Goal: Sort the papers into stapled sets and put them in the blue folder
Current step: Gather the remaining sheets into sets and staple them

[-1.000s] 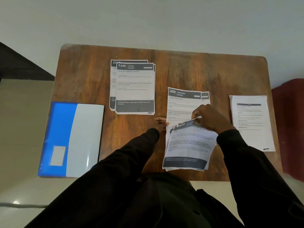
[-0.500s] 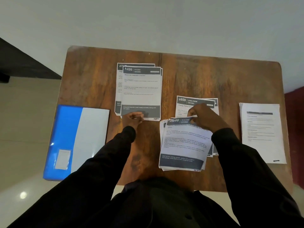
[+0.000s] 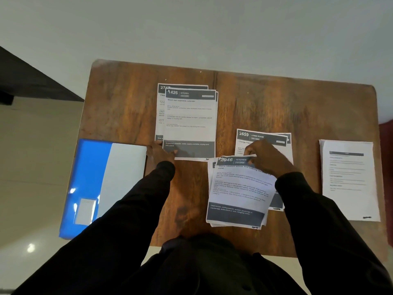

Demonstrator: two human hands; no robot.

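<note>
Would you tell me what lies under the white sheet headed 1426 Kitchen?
Under the white 1426 sheet, a second white sheet with a dark header starting 27 shows along the left and top edges; another edge peeks out right. Their text is mostly covered.

The 1426 kitchen sheet (image 3: pixel 190 124) hides most of the sheet beneath (image 3: pixel 160 107), and print on the far-right page (image 3: pixel 348 182) is too small to read.

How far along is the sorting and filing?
Done: grouping begun on the brown wooden table, e.g. the white 2659 living-room pile. In hand: right hand pinches the 2946 kitchen stack; left hand touches the 1426 kitchen pile. Left: blue plastic folder lies shut; no stapler visible.
</note>
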